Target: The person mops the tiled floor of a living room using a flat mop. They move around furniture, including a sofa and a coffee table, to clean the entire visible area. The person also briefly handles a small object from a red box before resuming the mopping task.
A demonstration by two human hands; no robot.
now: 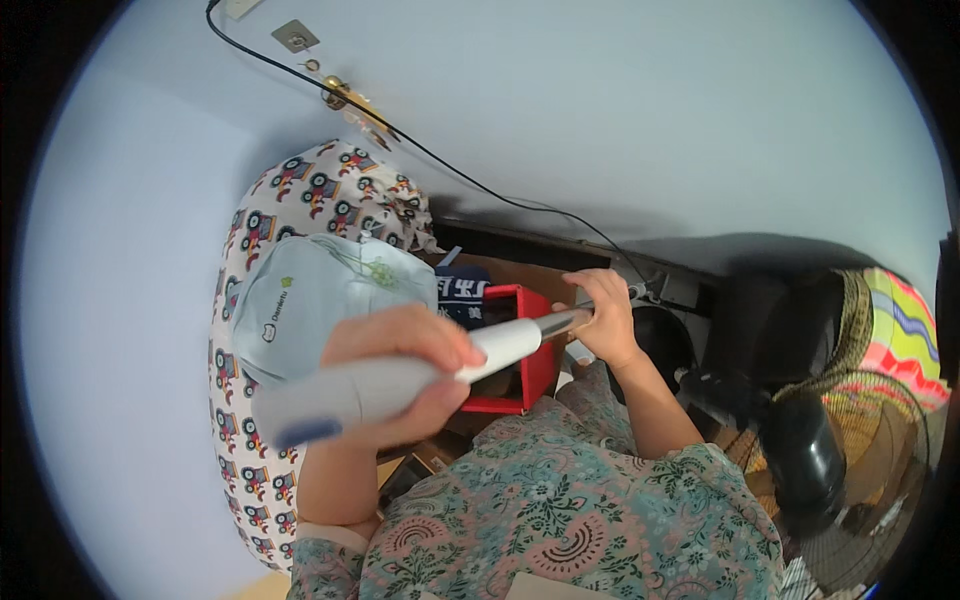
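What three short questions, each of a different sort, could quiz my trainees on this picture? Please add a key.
1. Which hand grips the white handle?
2. Fill in: the right hand holds the ____-coloured shaft.
3. What is printed on the cloth behind the pale drawstring bag? A) flowers B) tractors C) stars

Key: 1. the left hand; 2. silver; 3. B

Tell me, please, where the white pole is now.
In the head view, the white pole slants from the left hand, left of centre, to the right hand, in front of a red frame.
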